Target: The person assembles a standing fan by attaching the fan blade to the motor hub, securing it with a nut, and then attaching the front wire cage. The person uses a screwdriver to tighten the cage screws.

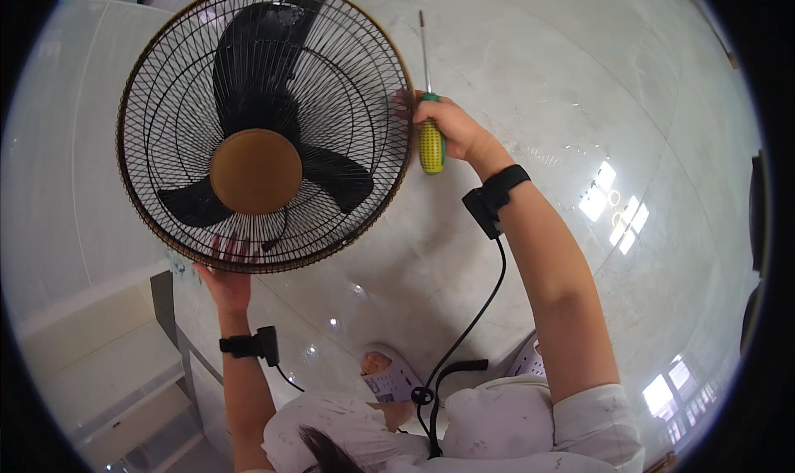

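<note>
A round fan (257, 171) with a wire cage, black blades and a brown-gold centre disc fills the upper left. My left hand (225, 283) grips its lower rim, with the fingers showing through the wires. At the cage's right edge is my right hand (447, 125), its fingers reaching behind the rim. Between that thumb and the palm sits a screwdriver (431, 146) with a yellow and green handle. Its metal shaft points away from me. A short dark cord dangles inside the cage below the disc.
Glossy pale floor tiles (530, 76) spread to the right and reflect bright windows. At the left stands a light cabinet (124, 374) with shelves or drawers. Both wrists wear black straps with devices, and a black cable (476, 328) hangs near my lap. My lilac clogs (393, 378) are below.
</note>
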`<action>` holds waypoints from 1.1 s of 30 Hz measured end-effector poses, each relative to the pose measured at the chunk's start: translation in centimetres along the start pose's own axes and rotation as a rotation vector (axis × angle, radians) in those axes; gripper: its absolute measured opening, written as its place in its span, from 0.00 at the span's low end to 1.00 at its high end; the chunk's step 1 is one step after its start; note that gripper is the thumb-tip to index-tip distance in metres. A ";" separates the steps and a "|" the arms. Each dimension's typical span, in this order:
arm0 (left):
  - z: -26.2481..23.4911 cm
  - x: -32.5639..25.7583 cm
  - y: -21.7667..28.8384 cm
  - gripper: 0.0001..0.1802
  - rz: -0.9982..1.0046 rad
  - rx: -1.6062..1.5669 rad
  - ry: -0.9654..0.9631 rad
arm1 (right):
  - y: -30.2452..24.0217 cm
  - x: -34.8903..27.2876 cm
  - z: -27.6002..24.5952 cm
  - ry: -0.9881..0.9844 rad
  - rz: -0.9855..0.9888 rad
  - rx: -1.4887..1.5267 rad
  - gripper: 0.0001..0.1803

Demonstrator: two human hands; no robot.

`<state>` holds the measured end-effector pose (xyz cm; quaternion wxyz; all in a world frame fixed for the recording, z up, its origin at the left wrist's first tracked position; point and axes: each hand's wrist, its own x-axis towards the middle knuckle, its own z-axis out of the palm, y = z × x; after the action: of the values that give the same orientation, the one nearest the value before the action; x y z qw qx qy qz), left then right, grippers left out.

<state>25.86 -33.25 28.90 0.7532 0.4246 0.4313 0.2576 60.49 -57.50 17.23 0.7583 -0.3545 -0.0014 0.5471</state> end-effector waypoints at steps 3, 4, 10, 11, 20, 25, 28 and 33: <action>0.4 0.2 -0.1 0.51 -0.046 0.013 0.046 | 0.3 -1.8 0.8 0.031 -0.049 -0.046 0.23; 0.5 0.2 0.6 0.52 -0.078 0.009 0.113 | 0.2 -3.1 1.4 0.032 -0.058 -0.051 0.22; 1.3 -1.2 4.2 0.54 -0.220 0.251 0.184 | -3.8 -11.2 7.5 0.069 -0.301 -0.293 0.20; 1.3 -1.6 3.9 0.54 -0.232 0.231 0.089 | -4.7 -11.7 8.7 0.082 -0.359 -0.429 0.20; -0.5 -1.2 3.4 0.40 -0.263 0.124 0.075 | -5.5 -12.2 14.1 0.319 -0.446 -0.587 0.21; -2.0 0.0 3.7 0.37 -0.275 0.061 0.063 | -4.4 -10.3 13.9 0.373 -0.476 -0.763 0.26; -3.2 0.7 3.4 0.35 -0.242 0.020 -0.087 | -4.2 -10.6 14.2 0.298 -0.307 -0.654 0.28; -4.5 1.5 3.6 0.34 -0.358 0.018 -0.051 | -5.0 -11.1 16.5 0.206 -0.307 -0.917 0.31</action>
<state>22.58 -28.42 30.19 0.7941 0.3541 0.4828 0.1049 53.74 -58.63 36.55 0.5922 -0.6996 -0.2192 0.3344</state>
